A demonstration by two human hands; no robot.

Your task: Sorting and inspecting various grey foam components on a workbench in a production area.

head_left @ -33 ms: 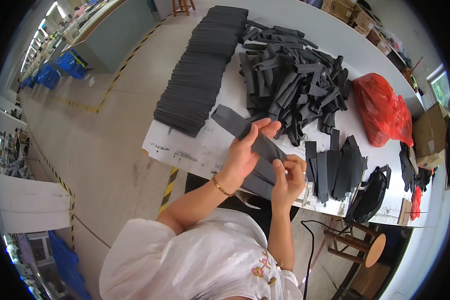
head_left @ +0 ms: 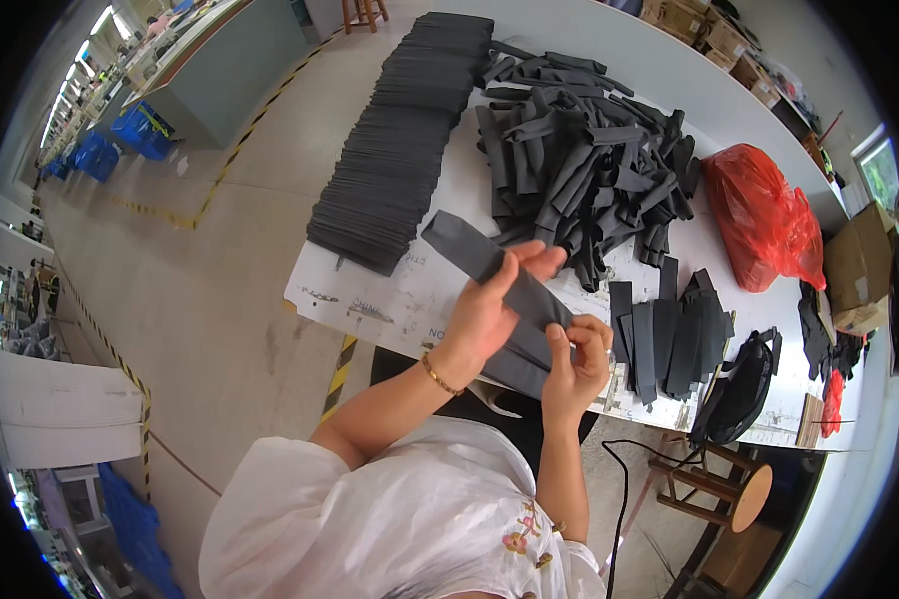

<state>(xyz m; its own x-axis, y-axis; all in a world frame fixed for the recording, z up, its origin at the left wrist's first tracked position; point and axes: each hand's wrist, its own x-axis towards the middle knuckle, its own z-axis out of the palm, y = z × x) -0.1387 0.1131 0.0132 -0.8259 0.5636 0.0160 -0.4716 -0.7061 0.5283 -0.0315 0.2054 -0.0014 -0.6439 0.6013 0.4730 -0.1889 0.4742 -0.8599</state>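
Observation:
Between my two hands runs a dark grey fabric strip (head_left: 461, 247), slanting from upper left to lower right above the table's near edge. My left hand (head_left: 481, 317) is closed on its middle, thumb on top, with the fingertips slightly blurred. The strip's lower right end is pinched between the thumb and fingers of my right hand (head_left: 577, 367). Below the hands lie more grey strips (head_left: 514, 367), partly hidden by them. A loose bunch of flat dark strips (head_left: 669, 334) is just right of my right hand.
A long, tightly packed row of dark strips (head_left: 395, 140) fills the white table's (head_left: 320, 290) left side. Beside it is a tangled heap of strips (head_left: 589, 150). Further right are a red plastic bag (head_left: 759, 220), a black bag (head_left: 744, 389) and a wooden stool (head_left: 744, 497).
The fingers of my left hand have shifted slightly at the strip's far side. Both hands still hold the strip in nearly the same place.

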